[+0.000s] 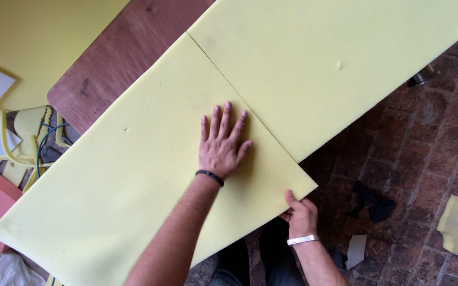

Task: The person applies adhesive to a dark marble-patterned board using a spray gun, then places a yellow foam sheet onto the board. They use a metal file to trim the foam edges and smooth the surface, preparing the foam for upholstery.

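Two hands on foam sheet [133,175], long axis lower-left to upper-right

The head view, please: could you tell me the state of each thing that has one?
Near foam sheet: flat on the wooden table, cut apart from the far sheet.
Far foam sheet: flat, butted against it.
Left hand: open, pressing the near sheet.
Right hand: gripping its near edge.

both forearms bare, no sleeves in view. left hand [219,151]: dark beaded bracelet [210,177] round wrist. right hand [301,216]: pale flat band [302,240] round wrist. dark trousers [255,265] below, between arms.
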